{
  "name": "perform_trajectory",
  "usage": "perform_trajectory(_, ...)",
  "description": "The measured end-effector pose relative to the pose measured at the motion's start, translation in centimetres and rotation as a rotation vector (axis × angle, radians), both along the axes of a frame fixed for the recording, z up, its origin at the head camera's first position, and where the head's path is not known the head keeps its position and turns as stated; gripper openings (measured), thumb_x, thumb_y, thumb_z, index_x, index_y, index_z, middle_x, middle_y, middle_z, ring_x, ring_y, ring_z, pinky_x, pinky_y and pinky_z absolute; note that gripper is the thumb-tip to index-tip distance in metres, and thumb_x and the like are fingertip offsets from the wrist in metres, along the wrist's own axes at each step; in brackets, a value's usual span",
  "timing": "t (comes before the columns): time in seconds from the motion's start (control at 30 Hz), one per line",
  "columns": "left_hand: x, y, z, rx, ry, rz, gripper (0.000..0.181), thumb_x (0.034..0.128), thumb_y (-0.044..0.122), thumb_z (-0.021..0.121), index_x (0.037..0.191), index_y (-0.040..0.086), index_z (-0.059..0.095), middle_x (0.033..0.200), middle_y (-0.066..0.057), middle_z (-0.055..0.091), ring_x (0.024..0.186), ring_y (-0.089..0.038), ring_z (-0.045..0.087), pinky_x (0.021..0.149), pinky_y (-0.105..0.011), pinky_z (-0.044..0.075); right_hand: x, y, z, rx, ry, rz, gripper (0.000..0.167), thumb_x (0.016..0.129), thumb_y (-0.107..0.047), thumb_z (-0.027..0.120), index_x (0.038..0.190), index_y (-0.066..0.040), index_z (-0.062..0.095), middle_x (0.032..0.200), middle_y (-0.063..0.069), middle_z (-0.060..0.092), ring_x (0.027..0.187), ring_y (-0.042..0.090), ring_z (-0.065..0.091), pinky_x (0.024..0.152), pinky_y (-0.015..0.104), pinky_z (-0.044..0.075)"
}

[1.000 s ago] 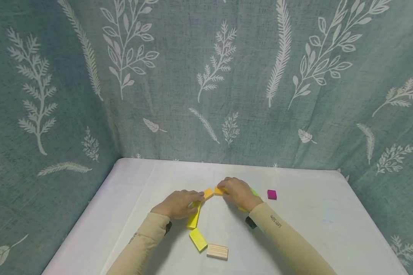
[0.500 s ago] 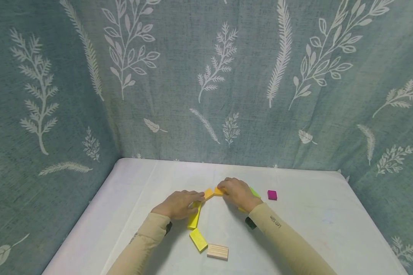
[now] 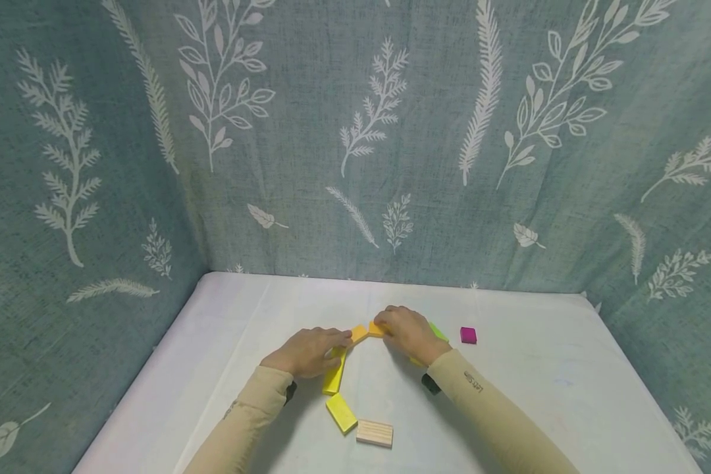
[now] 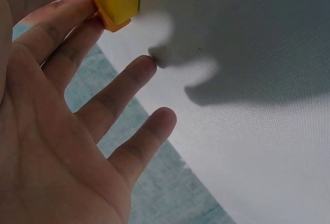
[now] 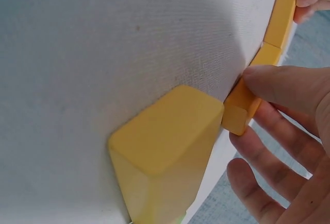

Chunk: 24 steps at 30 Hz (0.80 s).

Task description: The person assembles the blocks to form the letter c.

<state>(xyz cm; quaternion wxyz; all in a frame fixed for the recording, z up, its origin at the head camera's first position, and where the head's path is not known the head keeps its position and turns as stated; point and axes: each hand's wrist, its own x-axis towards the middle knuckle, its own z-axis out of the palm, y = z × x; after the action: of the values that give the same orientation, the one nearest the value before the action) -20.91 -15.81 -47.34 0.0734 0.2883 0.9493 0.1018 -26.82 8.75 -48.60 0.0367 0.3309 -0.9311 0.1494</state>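
Observation:
On the white table, yellow and orange blocks form a curved line. My right hand (image 3: pixel 411 332) pinches an orange block (image 5: pixel 241 103) between thumb and fingers at the far end of the curve. Another orange block (image 3: pixel 358 334) adjoins it on the left. My left hand (image 3: pixel 308 352) touches that block's outer side with its fingertips, its thumb at a long yellow block (image 3: pixel 334 378). In the left wrist view, the ring and little fingers are extended, off the blocks. A larger yellow block (image 5: pixel 170 141) stands beside the pinched one, mostly covered by my right forearm in the head view.
Nearer me lie a yellow block (image 3: pixel 341 413) and a plain wooden block (image 3: pixel 374 433). A green block (image 3: pixel 438 332) shows behind my right wrist, and a small magenta block (image 3: pixel 468 335) lies to its right. Patterned curtain (image 3: pixel 308 145) surrounds the table's back and sides.

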Motion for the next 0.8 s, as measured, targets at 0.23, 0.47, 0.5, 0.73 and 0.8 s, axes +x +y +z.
perform_trajectory(0.23, 0.0, 0.0, 0.0, 0.013, -0.006, -0.009, 0.040, 0.0983, 0.021, 0.067, 0.138, 0.016, 0.064, 0.148, 0.000, 0.055, 0.128, -0.027, 0.058, 0.106, -0.047, 0.049, 0.0, 0.1, 0.1, 0.009, -0.009, 0.005, 0.026, 0.086, -0.008, 0.081, 0.112, -0.010, 0.076, 0.103, 0.003, 0.070, 0.093, 0.020, 0.066, 0.084, 0.036, 0.059)
perform_trajectory(0.47, 0.0, 0.0, -0.2, 0.001, -0.012, -0.006, 0.041, 0.0980, 0.022, 0.067, 0.138, 0.017, 0.064, 0.149, 0.001, 0.054, 0.129, -0.027, 0.058, 0.106, -0.047, 0.049, 0.0, 0.4, 0.2, 0.028, -0.022, 0.001, 0.031, 0.088, -0.012, 0.080, 0.118, -0.012, 0.074, 0.106, 0.003, 0.070, 0.094, 0.019, 0.066, 0.083, 0.036, 0.059)
perform_trajectory(0.5, 0.0, 0.0, -0.2, 0.000, -0.011, -0.008, 0.041, 0.0977, 0.022, 0.067, 0.138, 0.017, 0.064, 0.149, 0.001, 0.055, 0.128, -0.027, 0.058, 0.105, -0.047, 0.049, 0.0, 0.5, 0.4, 0.027, -0.028, -0.007, 0.033, 0.088, -0.013, 0.080, 0.120, -0.012, 0.073, 0.108, 0.003, 0.070, 0.095, 0.019, 0.066, 0.084, 0.036, 0.059)
perform_trajectory(0.73, -0.2, 0.0, 0.0, -0.007, -0.022, 0.002, 0.041, 0.0986, 0.024, 0.067, 0.139, 0.018, 0.063, 0.150, 0.002, 0.054, 0.129, -0.027, 0.057, 0.107, -0.047, 0.048, -0.1, 1.7, 2.2, -0.040, -0.030, -0.052, 0.039, 0.089, -0.016, 0.080, 0.127, -0.013, 0.069, 0.116, 0.005, 0.069, 0.106, 0.024, 0.066, 0.092, 0.042, 0.057)
perform_trajectory(0.8, -0.2, 0.0, 0.0, -0.001, -0.027, 0.005, 0.041, 0.0985, 0.023, 0.067, 0.139, 0.018, 0.063, 0.150, 0.002, 0.054, 0.130, -0.027, 0.057, 0.107, -0.047, 0.048, -0.3, 2.1, 2.7, -0.040, -0.015, -0.057, 0.040, 0.089, -0.016, 0.080, 0.127, -0.014, 0.068, 0.117, 0.004, 0.069, 0.107, 0.024, 0.066, 0.093, 0.041, 0.057)
